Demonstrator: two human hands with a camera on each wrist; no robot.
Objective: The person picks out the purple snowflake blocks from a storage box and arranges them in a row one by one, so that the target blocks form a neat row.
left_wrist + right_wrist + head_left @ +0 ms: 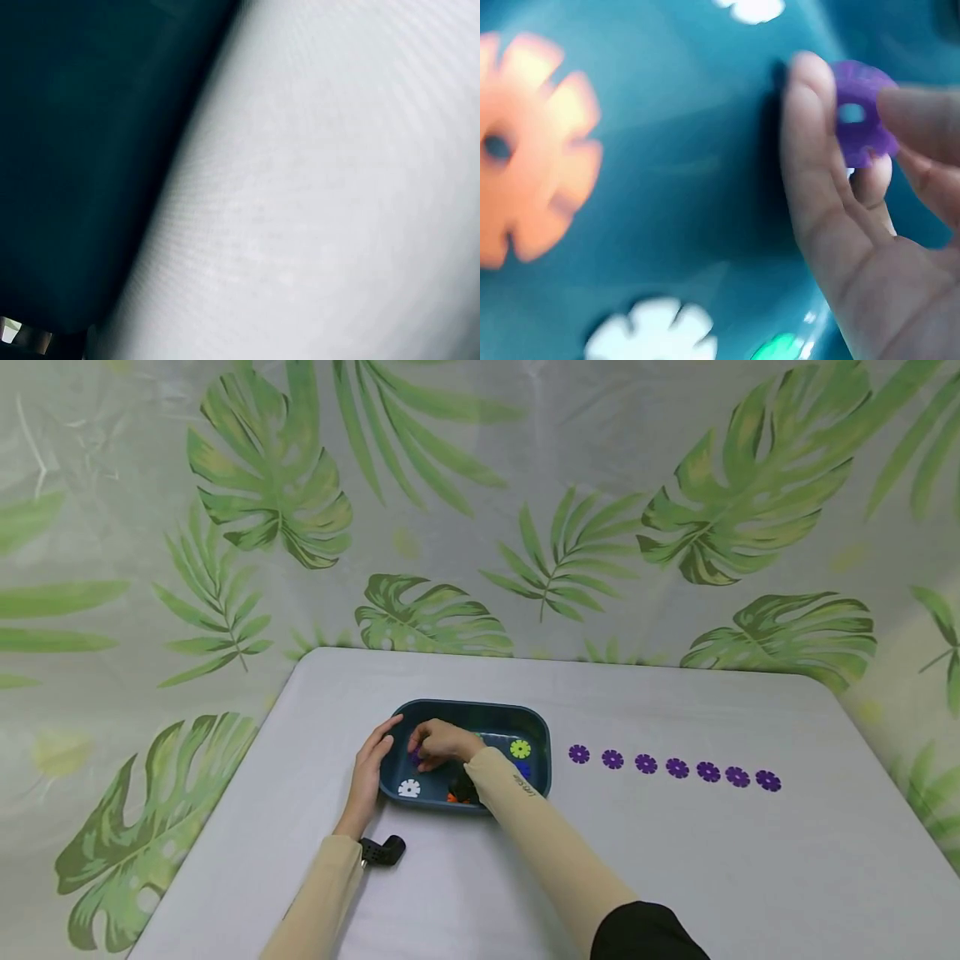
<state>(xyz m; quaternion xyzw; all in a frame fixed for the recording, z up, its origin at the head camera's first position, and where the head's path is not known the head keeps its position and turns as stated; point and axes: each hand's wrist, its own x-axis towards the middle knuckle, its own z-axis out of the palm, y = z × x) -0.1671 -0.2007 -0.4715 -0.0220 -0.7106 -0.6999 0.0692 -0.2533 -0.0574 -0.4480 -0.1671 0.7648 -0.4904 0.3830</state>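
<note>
A dark teal tray (465,703) stands on the table with several flower-shaped discs in it. Against its left rim rests my left hand (367,772), fingers extended along the edge. My right hand (444,743) is inside the tray, and between thumb and fingers it pinches a purple flower disc (861,112). Also in the tray are a white disc (408,788), a yellow-green disc (521,748), a blue disc (522,768) and an orange disc (536,150), the last partly hidden by my right wrist in the head view.
To the right of the tray, several purple flower discs (677,767) lie in a row on the white table (675,860). A black wrist camera (384,851) sits at my left wrist, near the tray's front. Behind the table hangs a leaf-patterned curtain (555,560).
</note>
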